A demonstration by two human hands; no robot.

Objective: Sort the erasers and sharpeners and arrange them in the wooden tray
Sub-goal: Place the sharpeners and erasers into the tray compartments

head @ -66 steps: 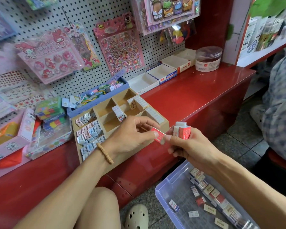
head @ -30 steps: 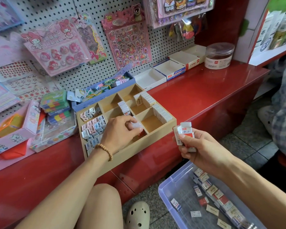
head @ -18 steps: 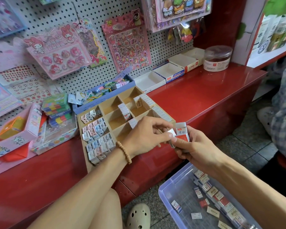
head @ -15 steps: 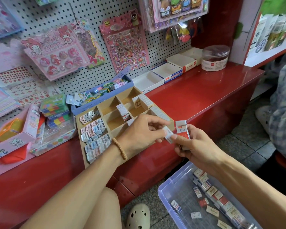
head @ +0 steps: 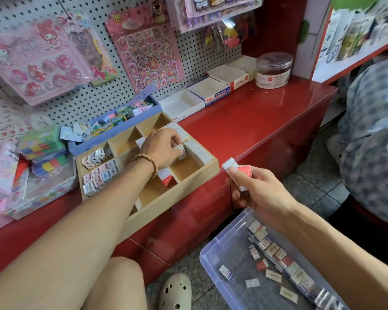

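While the left hand reaches over the compartmented wooden tray, its fingertips pinch a small white wrapped eraser above a right-side compartment. Just beyond the tray's near edge, the right hand grips a few red-and-white erasers, above the clear plastic bin.

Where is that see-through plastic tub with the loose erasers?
The clear plastic tub sits on the tiled floor at lower right of the head view, below the red counter, under the right hand and its erasers.
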